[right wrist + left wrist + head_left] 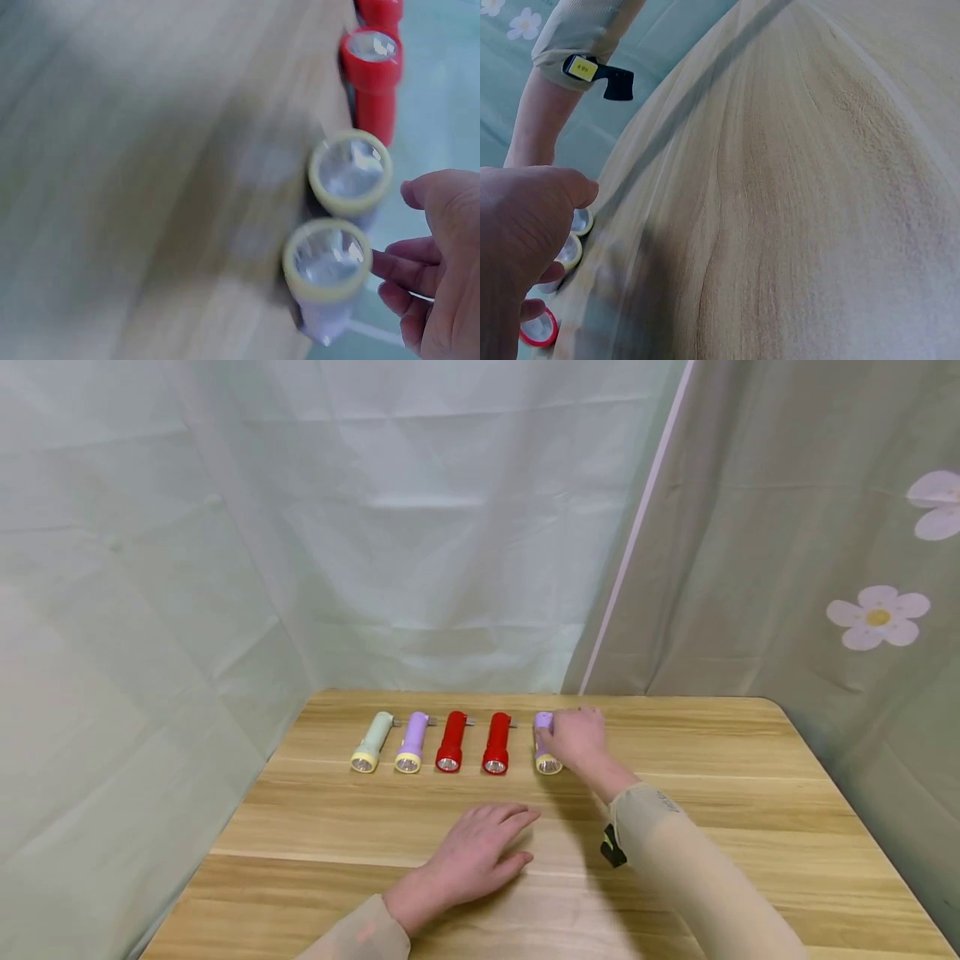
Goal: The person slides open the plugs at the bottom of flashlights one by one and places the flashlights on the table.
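My right hand (579,739) is over the right end of a row of flashlights, its fingers loosely bent. A purple flashlight (548,765) with a yellow rim shows beside it. In the right wrist view, the fingertips are against or close to a pale-bodied flashlight (328,259) with a yellow rim; contact is unclear. The hand hides that one in the head view. My left hand (482,852) is low over the table's middle, fingers loosely extended and holding nothing.
Leftward along the row are two red flashlights (497,743), another purple one (413,742) and a pale green one (372,742). They lie near the back edge of the wooden table (322,827), lenses toward me. Curtains (450,527) hang behind.
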Tool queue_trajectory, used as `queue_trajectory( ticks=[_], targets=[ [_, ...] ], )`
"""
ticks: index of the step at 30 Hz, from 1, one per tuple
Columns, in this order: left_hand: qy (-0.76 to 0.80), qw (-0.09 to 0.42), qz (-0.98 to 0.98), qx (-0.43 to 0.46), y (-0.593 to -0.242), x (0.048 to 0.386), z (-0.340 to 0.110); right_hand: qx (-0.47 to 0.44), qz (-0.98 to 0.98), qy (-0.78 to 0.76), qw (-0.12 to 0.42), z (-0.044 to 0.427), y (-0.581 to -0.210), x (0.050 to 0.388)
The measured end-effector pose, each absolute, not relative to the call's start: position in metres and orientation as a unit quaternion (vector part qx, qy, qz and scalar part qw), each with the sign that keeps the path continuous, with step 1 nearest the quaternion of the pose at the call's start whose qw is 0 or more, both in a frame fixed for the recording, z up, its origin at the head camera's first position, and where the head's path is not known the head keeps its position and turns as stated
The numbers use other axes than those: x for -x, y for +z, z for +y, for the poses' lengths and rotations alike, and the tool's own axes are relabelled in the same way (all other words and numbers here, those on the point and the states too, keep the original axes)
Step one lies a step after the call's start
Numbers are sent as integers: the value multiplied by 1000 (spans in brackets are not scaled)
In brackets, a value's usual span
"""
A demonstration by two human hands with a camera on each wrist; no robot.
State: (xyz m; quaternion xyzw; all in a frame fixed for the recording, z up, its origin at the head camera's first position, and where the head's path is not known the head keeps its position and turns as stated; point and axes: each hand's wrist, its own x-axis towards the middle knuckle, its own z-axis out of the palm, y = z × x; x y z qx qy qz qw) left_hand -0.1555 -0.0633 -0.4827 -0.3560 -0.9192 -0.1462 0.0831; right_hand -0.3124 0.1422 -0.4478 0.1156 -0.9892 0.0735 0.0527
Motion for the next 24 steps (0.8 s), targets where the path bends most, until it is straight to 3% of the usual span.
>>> queue_trajectory(
  ticks=[12,18,24],
  targets=[
    [-140,90,-924,344,-474,159,-55,-67,-984,144,82,218,-402,311],
    [-139,67,-930,334,-473,162,-46,-41,-983,176,31,239,-409,310],
    [-140,57,-924,351,-471,164,-35,-10,-982,184,-36,228,-422,306]
  ],
)
